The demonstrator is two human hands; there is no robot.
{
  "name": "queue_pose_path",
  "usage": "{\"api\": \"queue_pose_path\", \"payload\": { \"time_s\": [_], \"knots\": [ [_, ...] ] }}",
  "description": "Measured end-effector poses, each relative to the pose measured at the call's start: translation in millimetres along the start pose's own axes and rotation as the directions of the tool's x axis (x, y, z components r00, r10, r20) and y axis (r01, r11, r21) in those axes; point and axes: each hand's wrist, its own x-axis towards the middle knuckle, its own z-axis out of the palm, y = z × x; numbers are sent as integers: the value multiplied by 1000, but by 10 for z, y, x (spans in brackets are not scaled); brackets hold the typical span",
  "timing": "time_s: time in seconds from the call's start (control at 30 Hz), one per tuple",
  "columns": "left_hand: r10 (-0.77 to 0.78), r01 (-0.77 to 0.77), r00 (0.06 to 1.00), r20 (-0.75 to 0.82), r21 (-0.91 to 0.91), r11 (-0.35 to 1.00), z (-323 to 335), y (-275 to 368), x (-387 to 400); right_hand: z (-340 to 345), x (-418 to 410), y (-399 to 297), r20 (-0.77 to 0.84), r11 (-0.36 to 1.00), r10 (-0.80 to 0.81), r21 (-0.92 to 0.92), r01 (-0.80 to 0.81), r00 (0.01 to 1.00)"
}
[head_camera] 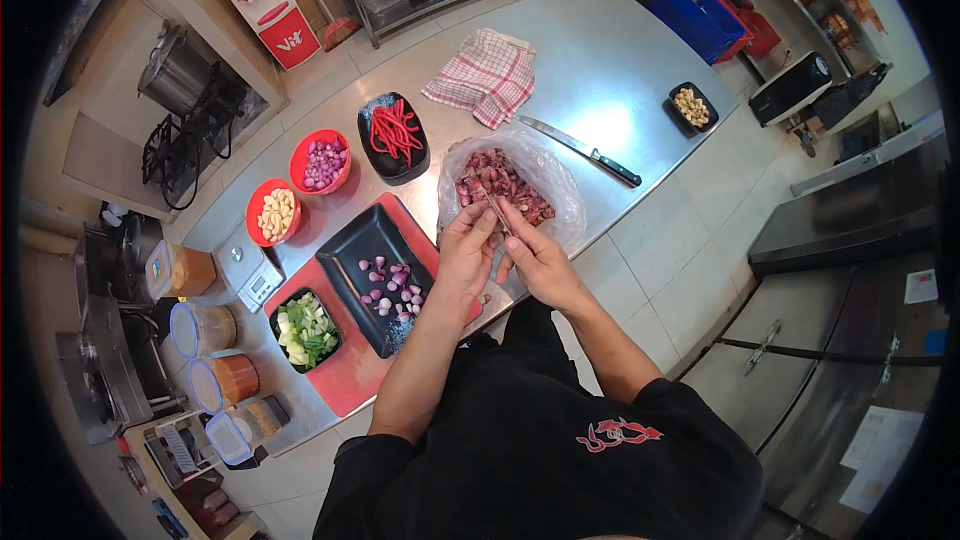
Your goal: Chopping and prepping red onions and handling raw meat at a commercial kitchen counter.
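Over a clear plastic bag point(566, 165) of unpeeled red shallots point(491, 172), my two hands meet fingertip to fingertip. My right hand point(541, 259) grips a small knife point(495, 208), its thin blade pointing up over the bag. In my left hand point(463, 251) is a small item, seemingly a shallot, mostly hidden by the fingers. Peeled shallots point(394, 285) lie in a black rectangular tray point(349, 262) to the left, on a red cutting board point(330, 382). A larger chef's knife point(581, 150) lies beyond the bag.
Left of the bag stand a black dish of red chillies point(394, 131), red bowls of shallots point(324, 165) and pale cloves point(276, 215), chopped greens point(307, 330), a digital scale point(259, 281) and lidded tubs point(225, 382). A checked cloth point(487, 75) and a dish of nuts point(690, 107) lie farther off.
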Motion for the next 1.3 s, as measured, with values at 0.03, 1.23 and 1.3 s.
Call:
{"api": "queue_pose_path", "payload": {
  "time_s": [0.03,1.23,1.3],
  "knots": [
    [-1,1,1000,0,0,1000,-6,2,-4,0,-3,-13,0,1000,1,0,-1,1000],
    [137,-193,976,170,381,904,-47,286,-64,52,-82,55,85,842,170,505,-190,982],
    [96,-131,988,123,319,939,-170,269,-25,42,-95,37,115,805,170,557,-205,979]
  ]
}}
